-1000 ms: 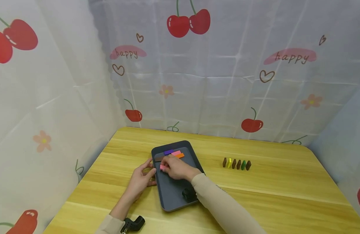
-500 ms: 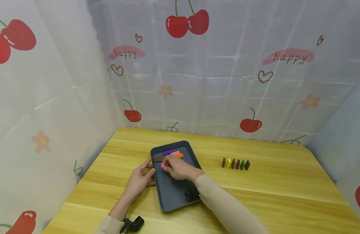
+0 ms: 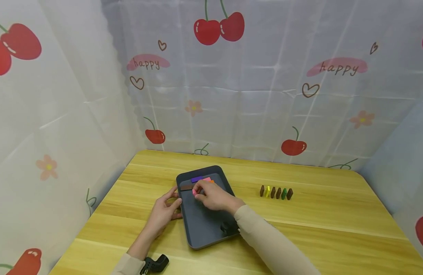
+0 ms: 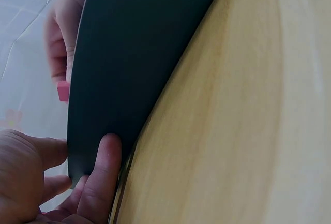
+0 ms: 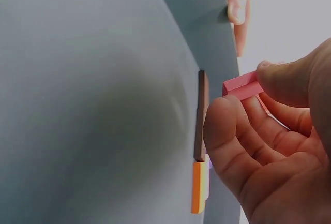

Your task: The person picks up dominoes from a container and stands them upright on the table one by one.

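My right hand (image 3: 215, 196) pinches a small pink domino (image 5: 243, 86) between thumb and fingers, held above the floor of a dark grey tray (image 3: 201, 233). Beside the tray's left wall is my left hand (image 3: 161, 212), its fingertips touching the outer wall and rim, as the left wrist view shows. Inside the tray's far part lie a brown strip of dominoes (image 3: 186, 187), a purple domino (image 3: 196, 178), another pink one (image 3: 207, 179) and an orange domino (image 5: 198, 187). The right hand partly covers the orange one in the head view.
Right of the tray, several brown, yellow and green dominoes (image 3: 278, 193) stand upright in a row on the wooden table (image 3: 335, 217). A printed curtain (image 3: 239, 114) hangs behind the table and at its sides. A black wrist device (image 3: 155, 264) is on the left wrist.
The right hand has moved slightly right and up with the pink domino, away from the left wall, uncovering more of the brown strip. The left hand stays at the tray's side.
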Motion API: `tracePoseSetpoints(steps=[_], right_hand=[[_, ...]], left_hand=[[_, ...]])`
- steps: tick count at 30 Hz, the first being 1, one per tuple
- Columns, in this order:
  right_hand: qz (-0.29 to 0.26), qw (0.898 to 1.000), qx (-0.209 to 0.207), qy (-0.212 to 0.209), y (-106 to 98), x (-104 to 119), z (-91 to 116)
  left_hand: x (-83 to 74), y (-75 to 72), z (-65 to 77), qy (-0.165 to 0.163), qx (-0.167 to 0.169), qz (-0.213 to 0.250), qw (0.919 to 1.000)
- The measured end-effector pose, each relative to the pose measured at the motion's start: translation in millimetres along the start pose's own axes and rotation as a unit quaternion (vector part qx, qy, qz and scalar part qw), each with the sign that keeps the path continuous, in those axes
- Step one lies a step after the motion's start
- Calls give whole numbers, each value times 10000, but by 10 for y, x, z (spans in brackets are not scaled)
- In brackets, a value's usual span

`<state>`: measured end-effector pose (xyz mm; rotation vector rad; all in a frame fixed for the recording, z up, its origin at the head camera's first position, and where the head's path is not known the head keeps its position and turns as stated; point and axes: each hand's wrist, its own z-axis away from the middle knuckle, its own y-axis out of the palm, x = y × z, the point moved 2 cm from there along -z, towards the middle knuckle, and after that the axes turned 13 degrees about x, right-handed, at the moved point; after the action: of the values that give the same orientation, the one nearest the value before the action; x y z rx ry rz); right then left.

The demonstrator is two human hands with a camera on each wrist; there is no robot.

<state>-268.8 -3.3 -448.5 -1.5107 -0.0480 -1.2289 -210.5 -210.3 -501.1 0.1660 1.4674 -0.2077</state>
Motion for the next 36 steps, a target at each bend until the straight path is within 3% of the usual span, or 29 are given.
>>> tracePoseSetpoints(steps=[15, 23, 36], right_hand=[[28, 9994, -326, -75, -214, 60, 203], [-192, 9994, -301, 38, -300, -76, 411], [-471, 9948, -810, 389, -417, -344, 845]], left_hand=[[-8, -31, -1, -27, -66, -84, 9999], [-38, -1, 14, 7, -28, -89, 10000], [-36, 14, 10, -40, -32, -105, 9999]])
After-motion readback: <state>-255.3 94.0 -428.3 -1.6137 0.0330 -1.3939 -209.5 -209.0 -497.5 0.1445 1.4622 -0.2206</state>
